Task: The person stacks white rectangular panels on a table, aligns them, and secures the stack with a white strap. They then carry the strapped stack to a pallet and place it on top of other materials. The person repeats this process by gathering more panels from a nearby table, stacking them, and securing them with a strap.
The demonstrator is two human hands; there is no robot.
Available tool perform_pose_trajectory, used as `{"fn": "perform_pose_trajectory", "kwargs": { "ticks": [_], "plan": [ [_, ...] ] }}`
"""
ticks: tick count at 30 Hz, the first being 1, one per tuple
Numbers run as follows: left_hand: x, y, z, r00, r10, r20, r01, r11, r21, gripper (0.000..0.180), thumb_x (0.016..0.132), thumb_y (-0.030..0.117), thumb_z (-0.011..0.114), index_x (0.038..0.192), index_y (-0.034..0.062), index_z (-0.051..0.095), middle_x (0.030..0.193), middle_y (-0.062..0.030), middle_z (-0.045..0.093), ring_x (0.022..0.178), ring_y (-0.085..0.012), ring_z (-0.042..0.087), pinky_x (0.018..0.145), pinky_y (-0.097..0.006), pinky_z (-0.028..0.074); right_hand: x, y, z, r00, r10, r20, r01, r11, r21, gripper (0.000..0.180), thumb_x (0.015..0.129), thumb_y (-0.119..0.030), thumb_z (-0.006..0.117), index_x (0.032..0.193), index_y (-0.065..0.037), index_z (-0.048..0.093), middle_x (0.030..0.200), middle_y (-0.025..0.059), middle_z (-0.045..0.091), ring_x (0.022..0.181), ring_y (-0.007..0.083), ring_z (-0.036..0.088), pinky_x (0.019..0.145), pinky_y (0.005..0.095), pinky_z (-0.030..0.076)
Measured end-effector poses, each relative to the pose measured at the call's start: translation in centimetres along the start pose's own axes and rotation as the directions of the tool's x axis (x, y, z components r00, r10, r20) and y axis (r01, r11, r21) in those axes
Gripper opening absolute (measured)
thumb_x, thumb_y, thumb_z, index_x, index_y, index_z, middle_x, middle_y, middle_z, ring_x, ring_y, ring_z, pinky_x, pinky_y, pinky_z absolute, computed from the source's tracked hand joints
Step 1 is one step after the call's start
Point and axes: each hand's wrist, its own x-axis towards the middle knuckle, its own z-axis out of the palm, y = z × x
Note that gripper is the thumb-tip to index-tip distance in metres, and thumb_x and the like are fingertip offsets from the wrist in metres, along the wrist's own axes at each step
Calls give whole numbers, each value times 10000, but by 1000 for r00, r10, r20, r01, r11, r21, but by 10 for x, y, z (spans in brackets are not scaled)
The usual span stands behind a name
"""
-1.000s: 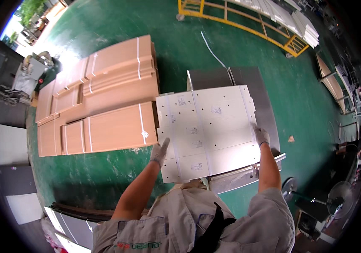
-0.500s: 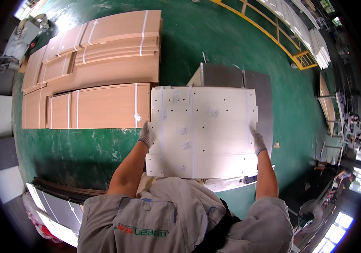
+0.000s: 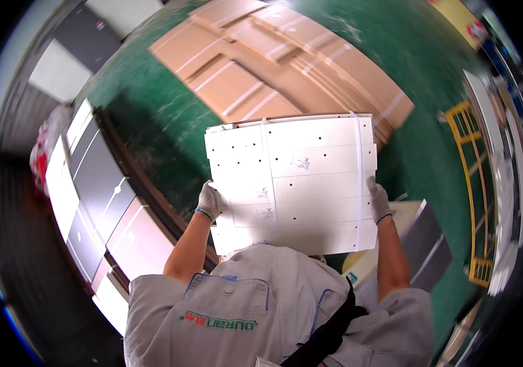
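Observation:
A strapped bundle of white drilled panels (image 3: 310, 202) is held up in front of my body, its near edge against my shirt. White straps run across it, and small dark holes and paper labels dot its top face. My left hand (image 3: 208, 202), in a pale knit glove, grips the bundle's left edge. On the opposite edge my right hand (image 3: 380, 200), gloved alike, is closed round the side. The fingertips of both hands are partly hidden by the panels.
Strapped wood-brown panel stacks (image 3: 298, 55) lie on the green floor (image 3: 142, 125) ahead. Grey, pink and white panels (image 3: 105, 183) are stacked at left. Behind my right arm lies a grey panel stack (image 3: 430, 254). A yellow metal frame cart (image 3: 466, 165) stands at far right.
My body has turned left, carrying the white bundle along. The brown stacks have swung to the right in view, and the left-hand stack of panels has come closer alongside.

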Motion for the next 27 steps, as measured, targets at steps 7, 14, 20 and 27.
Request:
{"fn": "perform_pose_trajectory", "kwargs": {
  "ticks": [7, 14, 20, 27],
  "plan": [
    [-1, 167, -87, 981, 147, -125, -170, 966, -197, 407, 999, 439, 489, 1140, 102, 668, 1123, -103, 712, 1056, -287, 659, 948, -461, 525, 129, -79, 197, 923, -357, 145, 385, 876, -290, 665, 1066, -536, 508, 1296, 78, 624, 1222, 173, 703, 1084, 229, 646, 939, 377, 498],
    [74, 332, -187, 918, 274, -288, -348, 904, -248, 517, 997, 501, 528, 1217, 60, 687, 1095, -99, 711, 1003, -245, 673, 909, -409, 536, 218, -250, 435, 897, -173, 407, 177, 984, 28, 706, 1044, -553, 547, 1448, 26, 552, 1395, 75, 611, 1273, 195, 569, 1079, 337, 441],
    [113, 524, -238, 858, 328, -395, -440, 867, -234, 554, 999, 532, 491, 1224, 60, 675, 1100, -113, 729, 988, -257, 711, 884, -425, 564, 325, -368, 663, 905, -200, 376, 249, 965, -84, 835, 986, -650, 591, 1477, 23, 536, 1446, 77, 583, 1276, 187, 551, 1082, 324, 430],
    [143, 713, -277, 758, 221, -614, -430, 877, -214, 699, 967, 596, 477, 1292, 9, 674, 1164, -153, 722, 1042, -287, 698, 913, -459, 535, 519, -461, 908, 752, -393, 529, 509, 857, -86, 791, 966, -641, 632, 1409, 12, 590, 1378, 87, 621, 1238, 190, 570, 1054, 335, 451]
  ]
}}
